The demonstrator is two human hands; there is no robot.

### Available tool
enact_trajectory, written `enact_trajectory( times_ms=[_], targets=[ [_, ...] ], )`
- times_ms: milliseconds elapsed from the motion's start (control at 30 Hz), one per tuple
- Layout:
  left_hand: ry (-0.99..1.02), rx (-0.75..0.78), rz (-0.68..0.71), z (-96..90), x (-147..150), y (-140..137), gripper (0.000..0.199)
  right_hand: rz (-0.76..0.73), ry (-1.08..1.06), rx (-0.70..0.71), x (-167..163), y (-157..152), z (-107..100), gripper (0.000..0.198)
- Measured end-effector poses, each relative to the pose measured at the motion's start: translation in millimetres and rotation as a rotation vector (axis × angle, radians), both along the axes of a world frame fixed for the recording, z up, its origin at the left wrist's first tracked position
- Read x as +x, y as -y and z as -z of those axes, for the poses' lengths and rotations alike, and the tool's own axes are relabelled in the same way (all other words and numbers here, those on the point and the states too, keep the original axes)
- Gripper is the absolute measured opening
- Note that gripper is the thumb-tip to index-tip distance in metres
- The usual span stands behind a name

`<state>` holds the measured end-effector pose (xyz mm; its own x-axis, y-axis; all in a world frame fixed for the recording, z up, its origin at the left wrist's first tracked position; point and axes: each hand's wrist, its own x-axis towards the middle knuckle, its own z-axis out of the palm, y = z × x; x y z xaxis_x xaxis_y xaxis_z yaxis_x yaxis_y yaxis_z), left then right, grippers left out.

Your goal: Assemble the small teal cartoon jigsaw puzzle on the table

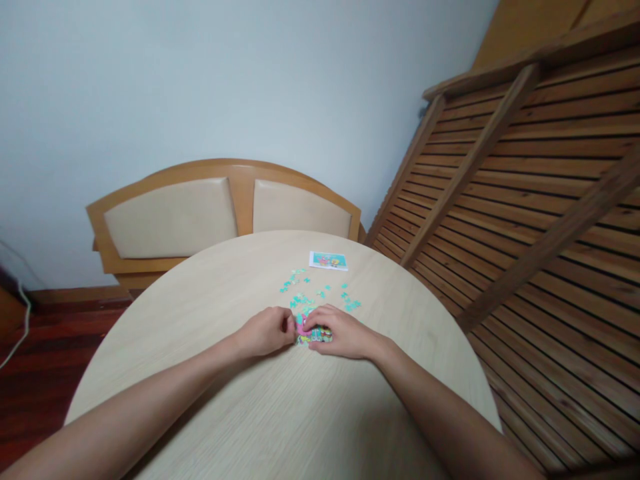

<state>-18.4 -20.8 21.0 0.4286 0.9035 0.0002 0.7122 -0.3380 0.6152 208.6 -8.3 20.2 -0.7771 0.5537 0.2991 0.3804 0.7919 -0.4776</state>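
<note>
A partly joined jigsaw puzzle (315, 335) in pink, yellow and teal lies flat on the round table. My right hand (343, 332) curves over its right part, fingers bent on the pieces and thumb at the near edge, covering much of it. At the left edge of the puzzle is my left hand (267, 331), its fingers curled together; whatever they pinch is hidden. Just beyond both hands lie several loose teal jigsaw pieces (300, 301), with others (353, 305) to the right.
A printed picture card (328, 261) lies past the loose pieces. The pale round table (225, 413) has a curved edge. Behind it stands a padded wooden headboard (243, 193) against the wall. A slatted wooden frame (500, 187) leans at the right.
</note>
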Motion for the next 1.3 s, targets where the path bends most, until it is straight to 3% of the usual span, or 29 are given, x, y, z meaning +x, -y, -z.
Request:
enact_trajectory(
  times_ms=[167,500,967,1100,1300],
  targets=[
    [-0.146,0.047,-0.044,-9.1,6,9,0.010,-0.002,-0.005,-0.009,0,-1,0,0.027],
    [-0.268,0.083,0.007,-13.0,6,13,0.014,0.004,-0.006,-0.007,0,0,-1,0.026],
    [-0.179,0.101,0.031,-11.5,1,8,0.012,0.008,-0.008,-0.006,0,1,-1,0.026],
    [-0.110,0.216,-0.056,-5.7,-8,-6,0.017,-0.005,-0.008,-0.007,0,1,-1,0.026],
    [-0.110,0.425,-0.144,18.3,-28,-38,0.032,-0.029,-0.022,-0.026,0,1,-1,0.028]
  ],
)
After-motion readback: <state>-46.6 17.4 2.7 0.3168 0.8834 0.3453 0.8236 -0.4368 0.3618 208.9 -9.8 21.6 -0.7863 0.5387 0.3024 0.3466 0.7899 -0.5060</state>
